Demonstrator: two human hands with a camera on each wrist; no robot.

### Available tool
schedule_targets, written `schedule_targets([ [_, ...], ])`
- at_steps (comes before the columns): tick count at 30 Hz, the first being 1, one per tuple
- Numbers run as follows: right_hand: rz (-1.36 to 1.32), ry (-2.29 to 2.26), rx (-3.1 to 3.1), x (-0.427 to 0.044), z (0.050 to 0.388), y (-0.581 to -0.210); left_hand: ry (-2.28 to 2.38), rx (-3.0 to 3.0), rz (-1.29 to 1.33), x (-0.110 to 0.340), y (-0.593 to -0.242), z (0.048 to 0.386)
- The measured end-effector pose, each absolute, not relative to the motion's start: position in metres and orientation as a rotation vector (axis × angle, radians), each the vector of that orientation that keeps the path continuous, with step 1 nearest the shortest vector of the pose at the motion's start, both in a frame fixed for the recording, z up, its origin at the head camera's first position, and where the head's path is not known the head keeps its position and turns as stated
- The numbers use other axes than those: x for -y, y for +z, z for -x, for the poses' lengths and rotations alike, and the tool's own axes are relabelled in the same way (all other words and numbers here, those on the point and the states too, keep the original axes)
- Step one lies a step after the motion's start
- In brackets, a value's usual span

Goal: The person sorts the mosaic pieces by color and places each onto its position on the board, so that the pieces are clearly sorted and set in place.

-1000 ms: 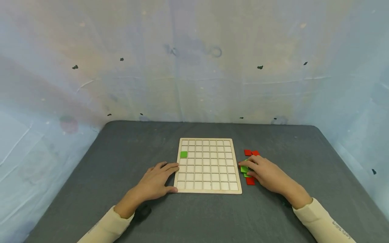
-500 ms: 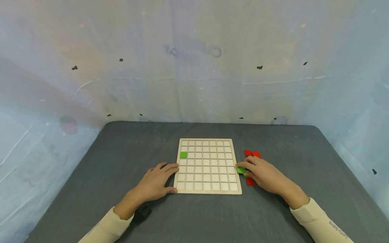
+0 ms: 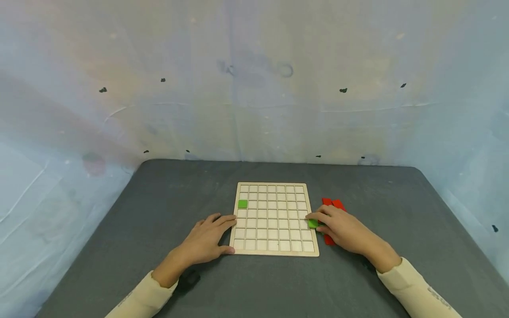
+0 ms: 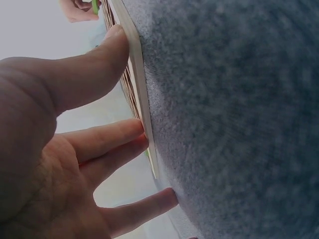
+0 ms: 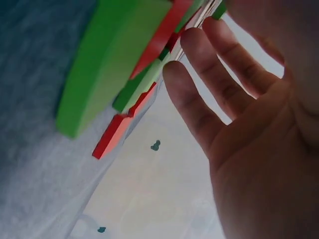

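A pale wooden board (image 3: 272, 253) with a grid of square recesses lies flat on the table. One green square tile (image 3: 242, 203) fills a cell near its left side. My left hand (image 3: 208, 238) rests at the board's left edge, thumb and fingers spread; the left wrist view shows the thumb (image 4: 94, 74) touching the rim. Between thumb and fingers, my right hand (image 3: 343, 227) pinches another green square tile (image 3: 313, 224) over the board's right edge. Below that hand lie loose red and green tiles, partly hidden by it.
Beyond the right hand lie red tiles (image 3: 339, 204), with another red tile (image 3: 328, 240) nearer me. In the right wrist view a thick green tile (image 5: 99, 69) is close to the camera. The dark grey table (image 3: 191, 185) meets a draped pale cloth (image 3: 262, 88) behind.
My right hand has moved left from the loose tiles, carrying the green tile to the board's right edge. My left hand stays against the board. The head view has shifted slightly.
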State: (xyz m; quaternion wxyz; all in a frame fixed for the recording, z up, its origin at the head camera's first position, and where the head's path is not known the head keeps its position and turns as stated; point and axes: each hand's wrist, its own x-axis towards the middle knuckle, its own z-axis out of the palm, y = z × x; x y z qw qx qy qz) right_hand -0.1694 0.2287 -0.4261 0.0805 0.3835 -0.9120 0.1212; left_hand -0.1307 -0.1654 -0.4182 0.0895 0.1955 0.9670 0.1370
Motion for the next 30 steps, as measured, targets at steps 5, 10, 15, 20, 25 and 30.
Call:
schedule_targets([
  [5,-1.159,0.358,2.737,-0.225,0.175,-0.424,0.411,-2.884,-0.575,0.166,-0.418,0.131],
  [10,-1.182,0.400,2.713,-0.219,0.179,-0.419,0.412,-2.883,-0.588,0.166,-0.419,0.130],
  [15,-1.220,0.404,2.703,-0.208,0.182,-0.414,0.414,-2.872,-0.581,0.165,-0.419,0.131],
  [20,-1.240,0.419,2.692,-0.197,0.187,-0.406,0.411,-2.865,-0.573,0.163,-0.417,0.131],
  [25,-1.256,0.450,2.705,-0.187,0.192,-0.401,0.403,-2.874,-0.565,0.163,-0.415,0.130],
  [30,-1.267,0.486,2.722,-0.178,0.200,-0.399,0.404,-2.876,-0.576,0.163,-0.415,0.129],
])
